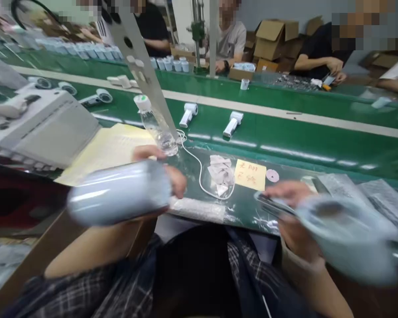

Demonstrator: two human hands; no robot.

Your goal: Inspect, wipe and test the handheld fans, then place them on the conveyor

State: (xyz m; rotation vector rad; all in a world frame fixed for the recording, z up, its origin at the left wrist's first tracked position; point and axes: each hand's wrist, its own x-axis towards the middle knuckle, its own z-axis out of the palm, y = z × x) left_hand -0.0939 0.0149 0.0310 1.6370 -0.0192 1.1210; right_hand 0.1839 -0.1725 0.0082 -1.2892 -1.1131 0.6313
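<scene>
My left hand is closed round a smooth pale-blue cylinder, held nearly level over the near edge of the bench. Its far side and part of my fingers are hidden. On the right, my right hand grips the handle of a pale-blue hair dryer; its wide round barrel, with an opening at the top, is smeared by motion. Two similar hair dryers, one left and another right, lie on the green conveyor belt ahead.
A clear bottle stands beside a slanted metal post. White cable, crumpled tissue and a yellow note lie on the bench. Bubble-wrap pouches are at right, a white machine at left. Co-workers sit across the belt.
</scene>
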